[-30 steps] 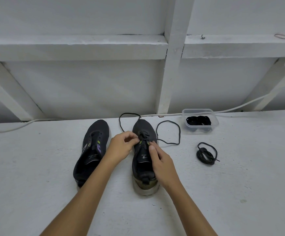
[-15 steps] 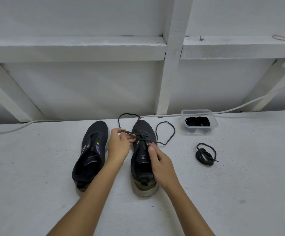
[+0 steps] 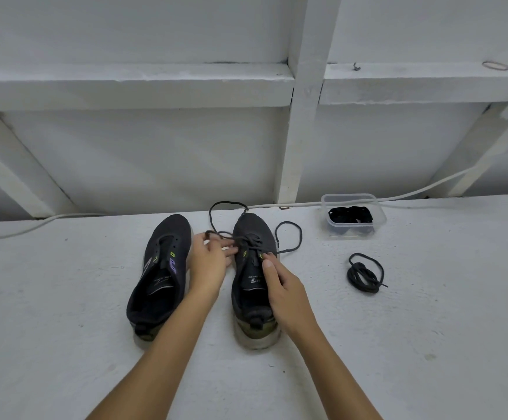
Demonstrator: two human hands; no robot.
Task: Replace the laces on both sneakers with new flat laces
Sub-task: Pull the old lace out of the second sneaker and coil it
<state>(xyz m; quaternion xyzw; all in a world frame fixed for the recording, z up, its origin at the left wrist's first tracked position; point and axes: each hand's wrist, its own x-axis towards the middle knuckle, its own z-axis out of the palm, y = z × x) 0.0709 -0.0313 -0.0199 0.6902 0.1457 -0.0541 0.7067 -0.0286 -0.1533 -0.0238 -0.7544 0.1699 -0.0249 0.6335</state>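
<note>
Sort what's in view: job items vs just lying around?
Job: right sneaker, its lace, left hand, right hand, left sneaker, coiled lace, tub of laces.
Lying about: white cable, rubber band.

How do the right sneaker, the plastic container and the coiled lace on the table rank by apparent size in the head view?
1. Right sneaker, clearly the largest.
2. Plastic container.
3. Coiled lace, the smallest, though it lies nearer to the camera than the container, so their real difference is uncertain.
</note>
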